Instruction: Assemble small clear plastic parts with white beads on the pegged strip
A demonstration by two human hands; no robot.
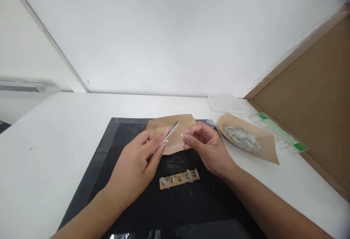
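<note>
In my left hand point(136, 155) is a slim, tapered tool point(172, 127), dark along its face with a pale edge, gripped between thumb and fingers and pointing up to the right. A tiny white bit point(166, 141) shows by its thumb tip. My right hand point(206, 144) is closed in a pinch, with a small white piece point(182, 134) at its fingertips. Both hands are over a brown paper sheet point(169, 122). Below them a yellowish strip point(179, 178) lies on the black mat, bearing several round shiny spots and cloudy, translucent pieces across it.
The black mat point(175, 209) lies on a white table point(54, 140). To the right, brown paper point(269, 147) carries a pile of translucent slivers point(242, 138). Beyond it are a clear, green-labelled plastic sheet point(284, 133) and a clear tray point(226, 103). A cardboard panel point(308, 85) borders the right side.
</note>
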